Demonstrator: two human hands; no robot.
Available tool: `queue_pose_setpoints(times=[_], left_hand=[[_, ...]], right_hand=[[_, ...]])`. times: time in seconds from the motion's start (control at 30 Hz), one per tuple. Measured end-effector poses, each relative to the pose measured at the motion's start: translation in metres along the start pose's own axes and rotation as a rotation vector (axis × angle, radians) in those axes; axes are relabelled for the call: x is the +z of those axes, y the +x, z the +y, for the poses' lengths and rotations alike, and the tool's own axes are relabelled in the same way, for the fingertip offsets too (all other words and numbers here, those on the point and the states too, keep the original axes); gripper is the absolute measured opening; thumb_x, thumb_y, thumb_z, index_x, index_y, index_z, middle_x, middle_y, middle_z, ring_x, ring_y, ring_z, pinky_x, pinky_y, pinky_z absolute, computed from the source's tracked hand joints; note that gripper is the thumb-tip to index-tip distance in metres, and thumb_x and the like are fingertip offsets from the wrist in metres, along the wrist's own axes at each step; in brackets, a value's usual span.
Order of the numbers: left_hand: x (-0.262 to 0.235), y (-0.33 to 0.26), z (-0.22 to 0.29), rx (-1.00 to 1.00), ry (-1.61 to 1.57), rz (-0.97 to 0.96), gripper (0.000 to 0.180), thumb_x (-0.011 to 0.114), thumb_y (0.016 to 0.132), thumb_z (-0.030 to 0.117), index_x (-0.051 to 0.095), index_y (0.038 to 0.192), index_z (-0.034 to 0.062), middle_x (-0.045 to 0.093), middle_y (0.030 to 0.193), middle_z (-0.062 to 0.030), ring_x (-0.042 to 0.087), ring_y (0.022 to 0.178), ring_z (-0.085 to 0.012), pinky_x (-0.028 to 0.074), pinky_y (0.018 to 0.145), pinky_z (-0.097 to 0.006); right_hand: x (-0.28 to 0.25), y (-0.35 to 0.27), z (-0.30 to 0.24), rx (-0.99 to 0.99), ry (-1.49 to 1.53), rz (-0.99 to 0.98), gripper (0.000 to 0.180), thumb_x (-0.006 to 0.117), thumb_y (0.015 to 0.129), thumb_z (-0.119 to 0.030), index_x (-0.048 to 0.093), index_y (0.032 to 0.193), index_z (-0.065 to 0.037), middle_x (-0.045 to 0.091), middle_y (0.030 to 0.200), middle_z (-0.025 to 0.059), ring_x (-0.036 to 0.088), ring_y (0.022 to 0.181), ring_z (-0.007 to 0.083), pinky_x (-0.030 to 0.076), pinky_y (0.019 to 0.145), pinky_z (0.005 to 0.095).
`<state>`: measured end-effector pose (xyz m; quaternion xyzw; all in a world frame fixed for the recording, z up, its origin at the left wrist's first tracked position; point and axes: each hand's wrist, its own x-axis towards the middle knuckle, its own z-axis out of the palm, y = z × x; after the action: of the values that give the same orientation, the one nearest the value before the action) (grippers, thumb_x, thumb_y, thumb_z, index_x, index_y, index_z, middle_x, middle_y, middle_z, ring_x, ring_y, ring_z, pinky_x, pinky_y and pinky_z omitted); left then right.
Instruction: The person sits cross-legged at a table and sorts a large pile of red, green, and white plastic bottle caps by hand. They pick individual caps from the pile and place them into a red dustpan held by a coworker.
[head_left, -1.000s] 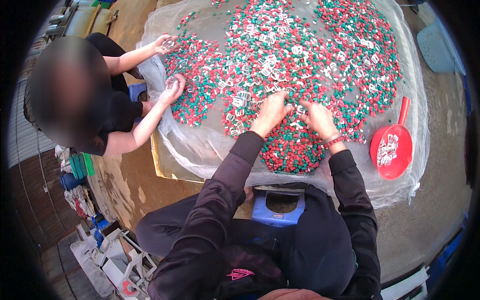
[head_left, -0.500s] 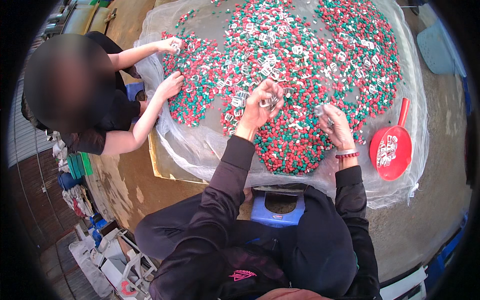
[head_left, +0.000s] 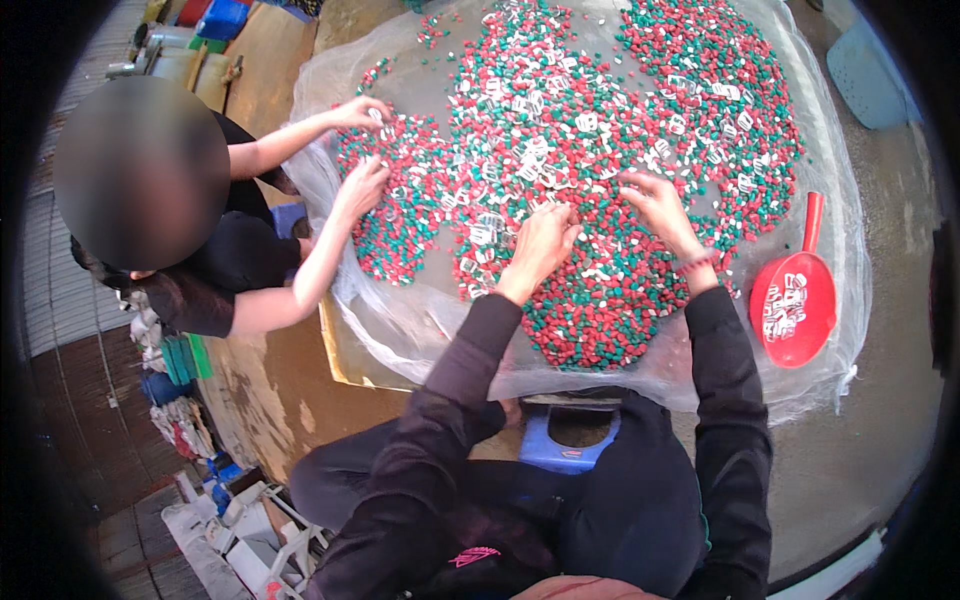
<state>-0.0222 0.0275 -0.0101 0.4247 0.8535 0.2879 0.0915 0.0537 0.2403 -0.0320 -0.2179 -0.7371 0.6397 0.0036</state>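
A broad layer of small red, green and white plastic pieces (head_left: 590, 335) covers the sheeted table, with flat white slotted buckles (head_left: 585, 122) scattered among them. My left hand (head_left: 543, 245) is curled over the middle of the layer, back upward; its fingers are closed and whatever is in them is hidden. Farther right, my right hand (head_left: 660, 208) reaches into the pieces with thumb and fingertips drawn together. What lies between those fingertips is too small to tell. Close by on the right, a red long-handled scoop (head_left: 815, 325) holds several white buckles.
Across the left edge, a person (head_left: 230, 215) works with both hands in the same pieces. Translucent sheeting (head_left: 400, 345) hangs over the table's rim. A blue stool (head_left: 565, 455) is between my legs. A pale blue basket (head_left: 870, 75) stands beyond the right edge.
My left hand has turned back-up and lowered onto the pieces; the buckles seen in it before are hidden. My right hand has moved slightly up. The person's hands have shifted right in the picture.
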Motion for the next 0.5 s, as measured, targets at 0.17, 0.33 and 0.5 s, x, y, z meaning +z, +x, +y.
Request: queue_pose_setpoints(times=[0.17,0.33,0.5], left_hand=[[-0.058,-0.015,0.008,-0.518,-1.192,0.187,0.012,0.064,0.086,0.009,0.059,0.094,0.0014,0.055,0.072,-0.0005,0.047,0.054,-0.0045,0.030,0.038,-0.016],[-0.070,0.013,-0.005,-0.465,-1.046,0.137,0.019,0.068,0.083,0.016,0.061,0.095,0.0027,0.055,0.069,-0.0018,0.049,0.054,-0.0058,0.035,0.043,-0.019],[-0.026,0.048,-0.029,-0.103,0.271,-0.097,0.038,0.073,0.075,0.016,0.063,0.111,0.0065,0.063,0.093,-0.0164,0.064,0.087,-0.0314,0.051,0.074,-0.042]], right_hand=[[0.034,0.042,0.007,-0.213,-0.963,0.097,0.014,0.060,0.083,-0.015,0.062,0.089,-0.003,0.066,0.085,0.0190,0.066,0.080,0.0351,0.053,0.064,0.0467],[0.050,-0.003,0.013,-0.204,-1.023,-0.093,0.014,0.053,0.082,-0.011,0.064,0.078,-0.004,0.066,0.075,0.0182,0.067,0.074,0.0344,0.053,0.062,0.0450],[0.029,-0.050,0.004,-0.125,-0.742,-0.230,0.025,0.060,0.082,-0.018,0.066,0.105,-0.008,0.066,0.083,0.0192,0.065,0.083,0.0345,0.053,0.071,0.0435]])
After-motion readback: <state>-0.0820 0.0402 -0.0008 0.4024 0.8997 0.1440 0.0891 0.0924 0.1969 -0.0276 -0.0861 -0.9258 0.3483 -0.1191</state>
